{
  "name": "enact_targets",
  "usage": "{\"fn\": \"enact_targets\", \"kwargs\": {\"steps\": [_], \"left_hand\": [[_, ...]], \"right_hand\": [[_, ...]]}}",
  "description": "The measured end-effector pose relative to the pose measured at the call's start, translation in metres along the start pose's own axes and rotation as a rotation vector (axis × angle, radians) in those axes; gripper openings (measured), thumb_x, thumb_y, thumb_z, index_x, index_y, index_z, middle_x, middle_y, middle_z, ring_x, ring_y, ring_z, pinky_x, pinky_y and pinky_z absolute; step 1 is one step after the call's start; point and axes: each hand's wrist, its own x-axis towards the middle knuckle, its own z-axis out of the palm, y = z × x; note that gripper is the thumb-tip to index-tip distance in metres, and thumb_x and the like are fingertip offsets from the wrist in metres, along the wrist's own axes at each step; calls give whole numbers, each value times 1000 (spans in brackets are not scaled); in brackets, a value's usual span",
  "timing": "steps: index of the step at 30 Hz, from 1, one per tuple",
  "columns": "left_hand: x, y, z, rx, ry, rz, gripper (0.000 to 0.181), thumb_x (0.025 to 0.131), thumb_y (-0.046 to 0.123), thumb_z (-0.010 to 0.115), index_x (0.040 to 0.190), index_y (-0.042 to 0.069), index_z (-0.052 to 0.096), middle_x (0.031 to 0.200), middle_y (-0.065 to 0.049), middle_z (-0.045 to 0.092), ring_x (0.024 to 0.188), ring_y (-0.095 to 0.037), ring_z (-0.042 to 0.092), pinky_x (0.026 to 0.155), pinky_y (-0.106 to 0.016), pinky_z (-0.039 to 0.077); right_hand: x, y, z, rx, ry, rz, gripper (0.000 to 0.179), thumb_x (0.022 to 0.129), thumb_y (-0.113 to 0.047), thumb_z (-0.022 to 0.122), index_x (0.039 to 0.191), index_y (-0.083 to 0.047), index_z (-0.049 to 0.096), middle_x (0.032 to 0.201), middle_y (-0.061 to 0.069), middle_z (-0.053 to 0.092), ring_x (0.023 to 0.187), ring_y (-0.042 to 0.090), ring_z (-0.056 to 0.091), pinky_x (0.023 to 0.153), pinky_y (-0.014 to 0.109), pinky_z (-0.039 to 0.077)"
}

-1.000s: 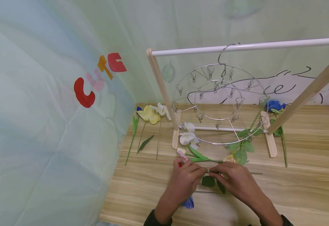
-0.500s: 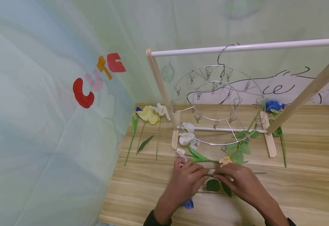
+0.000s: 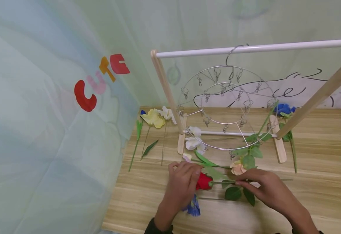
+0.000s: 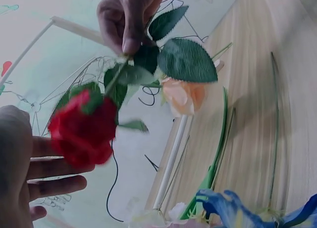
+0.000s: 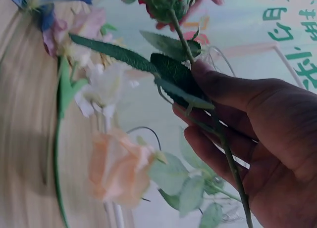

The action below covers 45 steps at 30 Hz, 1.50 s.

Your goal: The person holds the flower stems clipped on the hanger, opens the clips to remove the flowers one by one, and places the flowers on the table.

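A red rose with a green stem and dark leaves lies across the space between my two hands. My right hand pinches its stem between thumb and fingers. The stem's lower end runs back along the palm in the right wrist view. My left hand is at the bloom, fingers extended behind the red petals in the left wrist view. Just beyond the right fingertips lies a peach rose. A blue flower lies partly under the left wrist.
A wire clip hanger hangs from the white rail of a wooden stand. White flowers lie near its left foot. Yellow flowers are at the back left, a blue rose at the back right.
My left hand has slid left from the stem to the bloom, bringing the red rose into view. My right hand has moved right with the stem and leaves.
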Motion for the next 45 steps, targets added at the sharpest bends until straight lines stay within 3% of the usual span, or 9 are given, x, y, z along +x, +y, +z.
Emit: {"fn": "enact_targets", "kwargs": {"steps": [7,15,21,28,33,36,38,43,45], "left_hand": [[-1,-3,-2,-16,16,-41,34,114,24,47,112,19,81,113,10,79,111,-9,67,100,-47,34],[-1,-5,-1,-8,28,-28,32,113,23,49,114,18,81,109,9,79,108,-10,68,99,-46,35],[-1,-5,0,-9,31,-25,32,113,23,50,111,16,81,107,8,79,107,-12,69,98,-47,35],[-2,-4,0,-4,33,-20,30,112,22,52,109,15,82,103,5,80,107,-14,70,98,-48,37],[-2,-3,-1,-1,11,-35,31,113,24,52,110,16,81,104,5,80,108,-14,70,100,-48,36],[-1,-3,-1,-2,2,-38,31,113,24,51,109,17,81,104,5,80,109,-15,70,100,-48,36],[-1,-3,-1,-2,2,-36,31,113,24,51,109,17,81,104,5,80,110,-15,70,100,-48,36],[-1,-4,0,4,11,-26,31,113,24,52,106,16,81,102,4,80,108,-15,71,99,-49,37],[-1,-4,1,11,18,-17,31,112,23,52,104,16,81,100,4,80,106,-16,72,98,-51,38]], "right_hand": [[-7,5,-24,81,-4,51,48,77,6,89,105,-32,80,99,-20,76,88,-3,71,71,10,54],[-17,12,-50,66,107,85,55,72,12,89,104,-32,80,98,-18,78,89,-4,73,77,10,56],[-28,20,-61,89,222,131,51,70,23,84,101,-17,83,100,-15,78,92,-8,72,79,9,55],[-38,30,-73,141,401,216,35,78,29,75,100,3,81,102,-19,77,88,-7,73,82,7,53],[-41,35,-78,177,566,372,17,88,25,68,102,17,75,98,-22,76,85,-6,72,81,8,53],[-42,42,-80,276,666,398,15,89,26,65,103,24,70,98,-18,78,83,-5,74,80,8,54],[-43,48,-80,415,741,368,16,90,27,62,104,27,68,97,-10,81,83,-1,76,79,9,55],[-41,58,-80,562,947,421,16,94,19,64,106,17,74,94,-4,81,85,2,76,80,9,55],[-39,62,-80,524,1012,494,16,96,13,66,108,12,76,93,-6,79,86,3,74,80,8,54]]}}
